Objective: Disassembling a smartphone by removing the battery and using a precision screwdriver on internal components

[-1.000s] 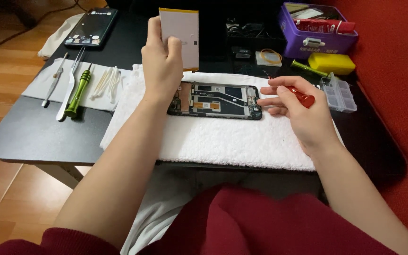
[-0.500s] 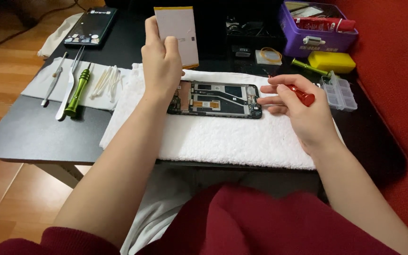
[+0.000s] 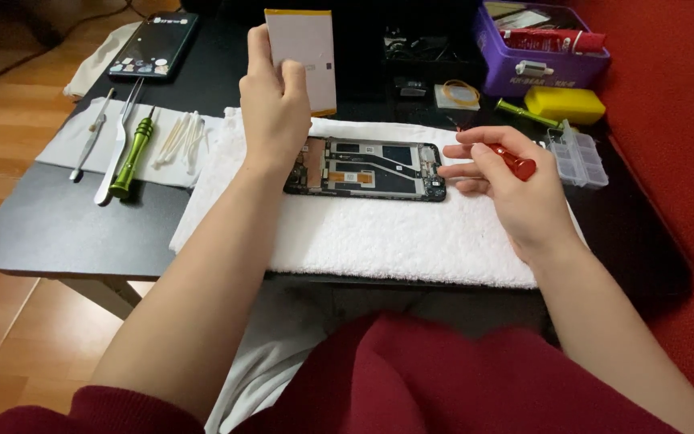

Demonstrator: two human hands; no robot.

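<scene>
White battery pack (image 3: 303, 56) already out of opened phone chassis (image 3: 367, 169) on towel (image 3: 395, 233), gripped upright in left hand (image 3: 275, 104) just past chassis's far-left end; right hand (image 3: 516, 189) pinching red screwdriver (image 3: 512, 161) at chassis's right end; board exposed, reassembly pending.

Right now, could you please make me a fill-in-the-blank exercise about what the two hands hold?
1. The left hand holds up a flat white ____.
2. The right hand grips a screwdriver with a ____ handle.
3. The opened phone lies on a white ____.

Missing words: battery; red; towel
</scene>
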